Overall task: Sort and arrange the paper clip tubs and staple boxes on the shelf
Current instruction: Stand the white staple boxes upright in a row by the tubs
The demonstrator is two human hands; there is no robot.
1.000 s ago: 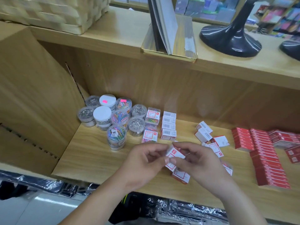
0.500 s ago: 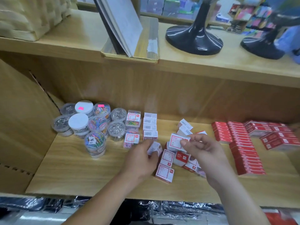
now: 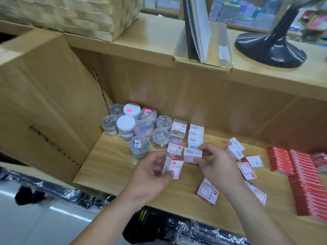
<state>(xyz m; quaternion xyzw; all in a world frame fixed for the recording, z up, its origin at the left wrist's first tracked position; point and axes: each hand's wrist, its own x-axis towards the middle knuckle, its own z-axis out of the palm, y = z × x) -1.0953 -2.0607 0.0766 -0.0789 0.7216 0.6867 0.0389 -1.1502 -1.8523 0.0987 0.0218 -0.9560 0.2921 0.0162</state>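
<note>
Left hand (image 3: 150, 175): grip closed round a white-and-red carton (image 3: 173, 166), thumb on its labelled face, long axis tilted near upright, over the shelf (image 3: 113, 167). Right hand (image 3: 218, 167): fingertip grip pinching a second carton (image 3: 192, 154), long axis left to right, barcode up, at the near end of a front-to-back row of cartons (image 3: 196, 134). Round clear plastic tubs (image 3: 134, 128) cluster back-left beside a cardboard wall (image 3: 44, 103). Bare wood-grain board runs from them to the front edge. At right lie loose cartons (image 3: 246, 167), then stacked red boxes (image 3: 304, 175).
</note>
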